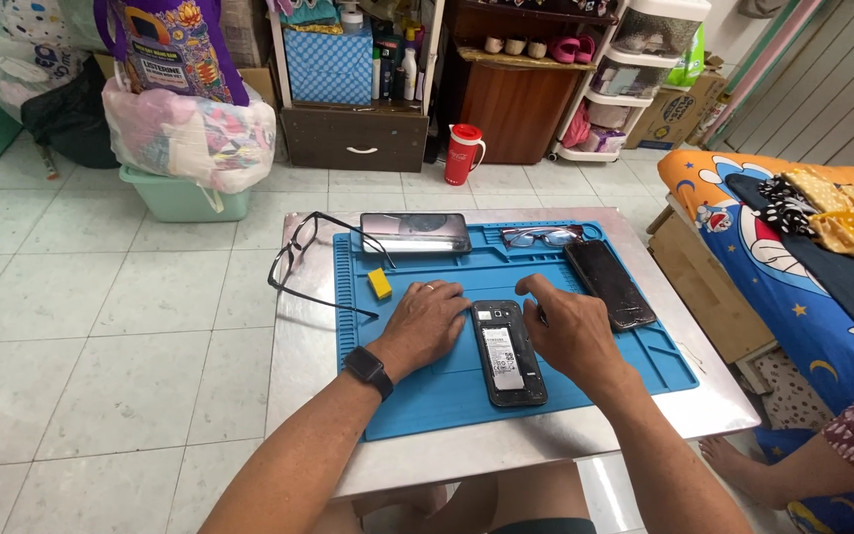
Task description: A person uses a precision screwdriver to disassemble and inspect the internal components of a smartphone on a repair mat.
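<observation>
My left hand [430,318] is resting flat and released on the blue mat [427,396], its fingertips touching the left edge of the opened phone [508,353]; my right hand [570,331] is lying just beside the phone's right edge, loosely curled and grasping nothing, thumb pointing toward the phone's top. The phone is lying face down in the middle of the mat with its back cover already off and the battery [501,358] showing, seated in its bay; I am judging the opening step done and the work inside not yet begun. A second phone [609,284] is lying to the right on the mat, a third device [415,232] along the far edge, a yellow block [379,283] near it, and black glasses [298,262] on the worktop [298,346] by the mat's left corner.
</observation>
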